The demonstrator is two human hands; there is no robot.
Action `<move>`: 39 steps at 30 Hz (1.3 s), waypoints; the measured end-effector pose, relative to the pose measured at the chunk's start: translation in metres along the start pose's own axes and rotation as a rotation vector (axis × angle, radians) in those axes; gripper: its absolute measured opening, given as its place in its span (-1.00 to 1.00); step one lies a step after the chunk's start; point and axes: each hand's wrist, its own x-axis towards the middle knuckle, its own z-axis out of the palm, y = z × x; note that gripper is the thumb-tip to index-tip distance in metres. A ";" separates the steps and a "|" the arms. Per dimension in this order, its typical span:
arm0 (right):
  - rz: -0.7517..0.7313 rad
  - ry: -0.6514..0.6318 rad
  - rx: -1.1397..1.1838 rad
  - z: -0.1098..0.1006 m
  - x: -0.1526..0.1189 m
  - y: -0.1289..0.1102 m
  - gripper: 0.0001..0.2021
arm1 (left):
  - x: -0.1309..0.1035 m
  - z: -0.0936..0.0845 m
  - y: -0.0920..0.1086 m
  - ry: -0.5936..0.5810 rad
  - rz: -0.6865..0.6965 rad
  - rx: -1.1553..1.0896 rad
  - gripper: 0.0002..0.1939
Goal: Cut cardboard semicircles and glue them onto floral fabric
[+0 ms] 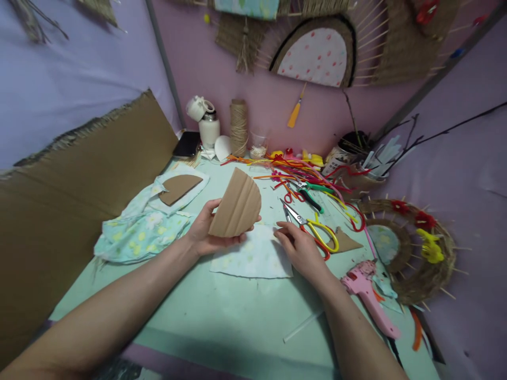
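Observation:
My left hand is closed around a half-round piece of corrugated cardboard and holds it tilted above the table. Below it, a pale floral fabric piece lies flat, its upper part partly behind the cardboard and fingers. At the fabric's upper right corner, my right hand has its thumb and fingers pinched on the edge. Yellow-handled scissors lie open just beyond the right hand. To the left, a second cardboard half-round rests on cut fabric, beside a crumpled floral cloth.
A pink glue gun and a twig wreath lie at the right. Green-handled pliers and bright pipe cleaners spread across the back. A twine spool and white bottle stand behind. A cardboard panel borders the left.

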 end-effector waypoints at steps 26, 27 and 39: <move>-0.142 0.015 0.395 0.014 -0.017 -0.028 -0.29 | 0.006 0.016 -0.031 -0.094 0.144 0.557 -0.36; -0.155 0.030 0.345 0.013 -0.017 -0.027 -0.28 | 0.006 0.014 -0.027 -0.051 0.173 0.620 -0.35; -0.269 -0.147 -0.206 -0.005 -0.018 -0.022 -0.22 | 0.009 -0.029 0.009 0.375 0.293 1.024 -0.50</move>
